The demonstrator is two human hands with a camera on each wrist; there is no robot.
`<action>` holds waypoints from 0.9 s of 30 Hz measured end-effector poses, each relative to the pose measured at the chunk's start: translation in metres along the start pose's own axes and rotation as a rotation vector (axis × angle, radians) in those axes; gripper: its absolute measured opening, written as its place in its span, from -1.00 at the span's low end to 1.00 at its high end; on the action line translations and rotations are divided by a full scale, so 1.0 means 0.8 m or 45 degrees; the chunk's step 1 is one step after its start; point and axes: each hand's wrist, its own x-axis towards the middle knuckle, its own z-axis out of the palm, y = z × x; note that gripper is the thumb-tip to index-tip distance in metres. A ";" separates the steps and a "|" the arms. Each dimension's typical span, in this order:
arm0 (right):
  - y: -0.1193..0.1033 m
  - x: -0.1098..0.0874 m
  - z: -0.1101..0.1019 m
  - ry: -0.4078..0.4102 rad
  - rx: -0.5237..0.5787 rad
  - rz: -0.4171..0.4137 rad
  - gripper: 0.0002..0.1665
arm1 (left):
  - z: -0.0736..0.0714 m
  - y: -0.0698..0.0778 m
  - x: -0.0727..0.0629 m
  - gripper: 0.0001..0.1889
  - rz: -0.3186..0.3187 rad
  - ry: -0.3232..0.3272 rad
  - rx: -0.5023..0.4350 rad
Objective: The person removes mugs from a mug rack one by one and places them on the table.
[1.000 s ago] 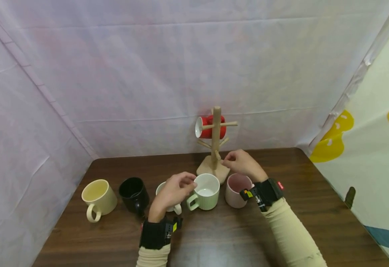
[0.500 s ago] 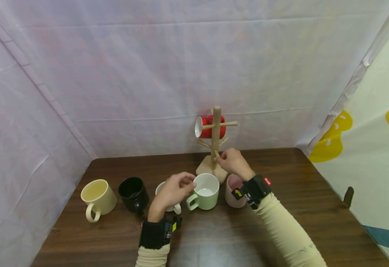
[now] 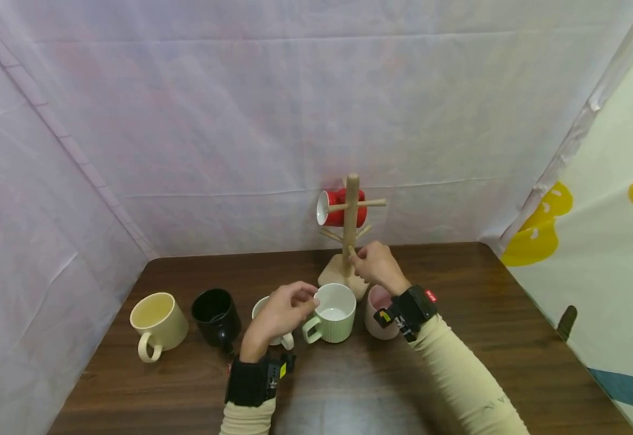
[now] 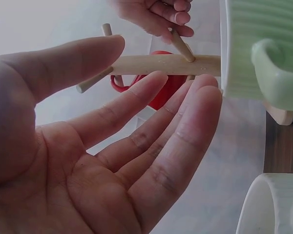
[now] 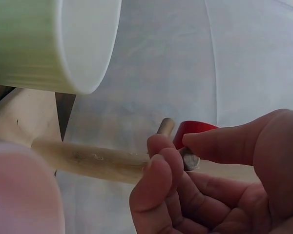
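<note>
My right hand [image 3: 379,266] pinches a lower peg [image 5: 190,160] of the wooden mug tree [image 3: 351,229] between thumb and fingers. A red mug [image 3: 338,220] hangs sideways on the tree's upper part, behind the post. My left hand [image 3: 282,309] hovers with relaxed, spread fingers at the left rim of a ribbed green mug [image 3: 338,326]; its palm [image 4: 63,180] holds nothing. Under that hand stands a white mug [image 3: 287,342], largely hidden. A pink mug [image 3: 377,323] stands below my right wrist, partly covered by it.
Further left on the brown wooden table [image 3: 327,386] stand a black mug [image 3: 214,314] and a pale yellow mug [image 3: 171,326], both upright. A whitish cloth wall [image 3: 229,151] rises behind the table's back edge, and another cloth closes off the left side.
My right hand has moved left from beside the mug tree and taken hold of its lower peg. The left hand and the mugs have stayed in place.
</note>
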 end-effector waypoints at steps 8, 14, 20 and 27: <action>0.005 -0.003 -0.008 0.004 -0.039 -0.002 -0.65 | 0.006 0.000 -0.001 -0.72 0.000 -0.030 -0.053; 0.013 0.000 -0.019 -0.043 -0.064 0.003 -0.70 | 0.004 0.003 0.002 -0.71 -0.015 -0.008 -0.007; 0.022 0.006 -0.025 -0.073 -0.083 -0.064 -0.70 | 0.002 0.001 0.003 -0.72 -0.016 0.004 -0.024; 0.034 0.006 -0.032 -0.081 -0.090 -0.104 -0.69 | 0.004 -0.002 0.001 -0.73 -0.007 0.052 -0.047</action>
